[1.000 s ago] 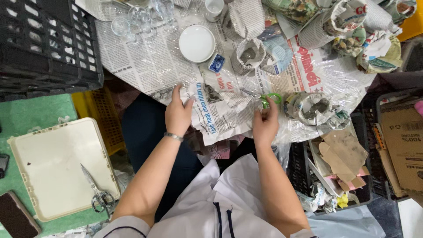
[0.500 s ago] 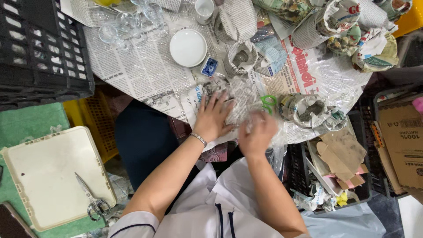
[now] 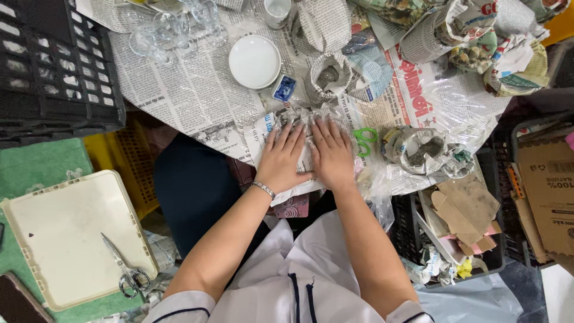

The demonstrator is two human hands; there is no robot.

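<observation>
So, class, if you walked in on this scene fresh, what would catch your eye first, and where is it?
First, the left hand and right hand pressed flat, side by side, on a newspaper bundle at the table's near edge. Then the white saucer beyond them on the newsprint, and the scissors lying on a cream tray at lower left.

hands 2 | white plate 1 | scissors 1 | black crate 1
</observation>
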